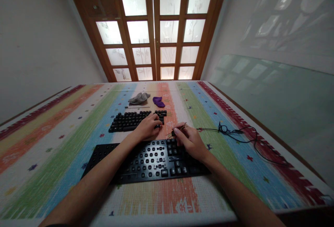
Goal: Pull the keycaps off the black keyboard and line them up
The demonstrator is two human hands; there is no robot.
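Note:
A black keyboard [153, 161] lies in front of me, its left and middle parts stripped of keycaps, with caps still on around its right side. Behind it, loose black keycaps [127, 120] are laid out in rows. My left hand [148, 127] is at the right end of these rows, fingers curled down and closed on a small black keycap [157, 126]. Over the keyboard's upper right, my right hand [190, 139] pinches a small wire keycap puller [170, 134] between thumb and fingers. Its wire ends point left; the palm hides the rest.
A grey cloth [139, 98] and a purple cloth [158, 102] lie beyond the keycaps, with a thin rod [137, 107] in front of them. A black cable [242, 131] lies looped at right. The striped tablecloth [60, 157] covers the table; a glass sheet [281, 98] leans on the right.

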